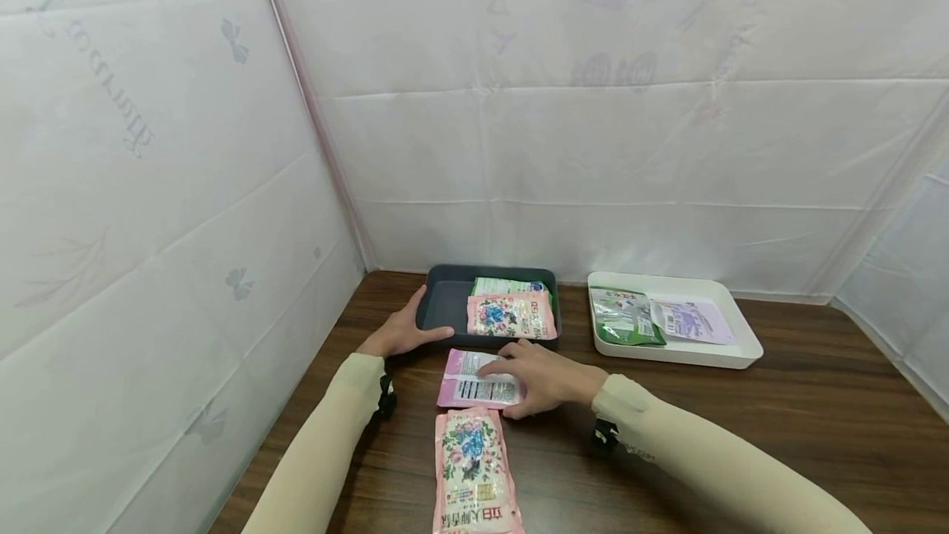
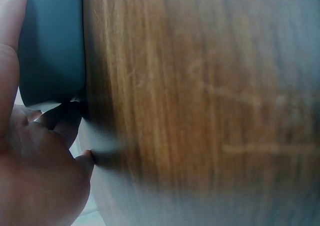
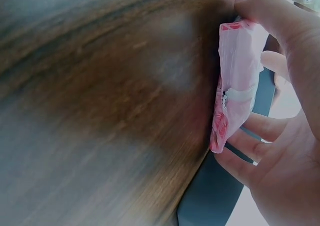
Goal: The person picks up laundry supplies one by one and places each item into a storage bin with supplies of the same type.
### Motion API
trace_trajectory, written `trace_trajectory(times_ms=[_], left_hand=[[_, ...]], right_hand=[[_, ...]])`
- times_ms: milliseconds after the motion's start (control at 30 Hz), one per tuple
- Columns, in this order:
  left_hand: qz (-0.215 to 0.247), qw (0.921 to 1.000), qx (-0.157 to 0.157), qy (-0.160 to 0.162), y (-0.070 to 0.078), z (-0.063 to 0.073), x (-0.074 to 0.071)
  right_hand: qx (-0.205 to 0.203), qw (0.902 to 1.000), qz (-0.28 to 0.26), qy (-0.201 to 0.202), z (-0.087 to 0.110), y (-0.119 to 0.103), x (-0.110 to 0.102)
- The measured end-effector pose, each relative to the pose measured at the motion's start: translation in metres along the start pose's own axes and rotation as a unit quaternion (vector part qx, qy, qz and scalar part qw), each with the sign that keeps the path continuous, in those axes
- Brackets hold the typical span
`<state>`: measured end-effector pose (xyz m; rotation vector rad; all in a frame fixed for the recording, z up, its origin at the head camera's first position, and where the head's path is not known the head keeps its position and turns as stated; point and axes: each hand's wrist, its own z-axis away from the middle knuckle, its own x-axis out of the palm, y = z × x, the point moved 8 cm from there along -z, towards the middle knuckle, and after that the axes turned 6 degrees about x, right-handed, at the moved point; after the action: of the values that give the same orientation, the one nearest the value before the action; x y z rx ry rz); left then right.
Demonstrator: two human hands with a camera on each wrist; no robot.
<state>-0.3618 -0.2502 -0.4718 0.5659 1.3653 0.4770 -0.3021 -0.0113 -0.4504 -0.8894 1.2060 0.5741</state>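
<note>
My left hand (image 1: 404,330) holds the dark grey tray (image 1: 447,299) at its near left corner, thumb along the front rim and fingers on the left side. In the left wrist view the tray wall (image 2: 52,45) stands between thumb and fingers. In front of the tray lies a pink-and-white packet (image 1: 467,367) with printed text. My right hand (image 1: 549,377) grips it from the right, thumb at its near edge and fingers across to the far edge. The right wrist view shows the packet's side (image 3: 235,80) between thumb and fingertips. Nearer me lies a pink floral packet (image 1: 474,468).
Inside the dark tray, a floral pink packet (image 1: 511,316) overlaps a green packet (image 1: 504,285). At the right, a white tray (image 1: 747,346) holds a green packet (image 1: 626,316) and a purple one (image 1: 693,322). White fabric walls (image 1: 630,147) enclose the wooden table (image 1: 815,402).
</note>
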Motion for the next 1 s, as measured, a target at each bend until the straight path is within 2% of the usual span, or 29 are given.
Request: trace_trajectory(times_ms=[300, 500, 1000], left_hand=[[0.007, 0.9998, 0.016, 0.003, -0.001, 0.0, -0.001], [0.007, 0.9999, 0.015, 0.002, -0.001, 0.0, -0.001], [0.01, 0.9998, 0.013, 0.008, 0.001, 0.001, -0.001]], right_hand=[[-0.006, 0.9998, 0.013, 0.012, 0.008, 0.0, -0.007], [-0.006, 0.9996, 0.021, 0.017, 0.012, 0.002, -0.01], [0.025, 0.9995, 0.01, 0.015, 0.019, 0.006, -0.023]])
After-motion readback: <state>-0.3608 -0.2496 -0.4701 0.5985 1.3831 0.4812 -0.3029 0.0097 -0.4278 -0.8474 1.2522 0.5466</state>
